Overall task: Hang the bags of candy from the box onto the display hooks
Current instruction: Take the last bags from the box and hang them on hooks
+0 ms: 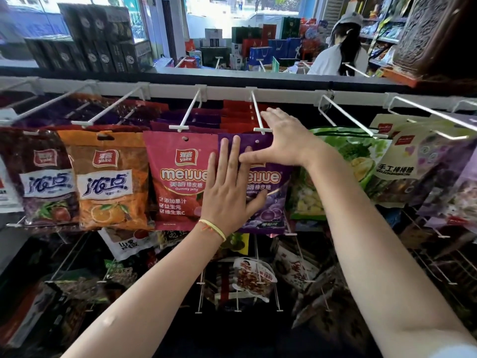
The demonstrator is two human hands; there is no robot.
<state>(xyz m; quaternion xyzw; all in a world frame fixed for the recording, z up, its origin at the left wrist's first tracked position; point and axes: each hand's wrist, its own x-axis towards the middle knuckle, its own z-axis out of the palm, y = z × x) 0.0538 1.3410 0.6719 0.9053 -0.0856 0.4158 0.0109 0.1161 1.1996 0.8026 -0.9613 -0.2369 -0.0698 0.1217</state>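
A purple gummy candy bag [271,202] hangs at the front of a white display hook [259,117] in the top row. My left hand [229,187] lies flat against the bag's left half, fingers spread and pointing up. My right hand [281,140] is spread over the bag's top right corner, thumb across the bag's upper part and fingers reaching back along the hook. Neither hand grips anything. A red gummy bag [178,177] hangs on the neighbouring hook [187,112] to the left. The box is out of view.
An orange candy bag [111,182] and a dark plum bag [41,177] hang further left; a green durian bag [348,171] and pale lollipop bags [402,166] hang right. Lower hooks carry more snacks. A person [340,52] stands beyond the rack by stacked gift boxes.
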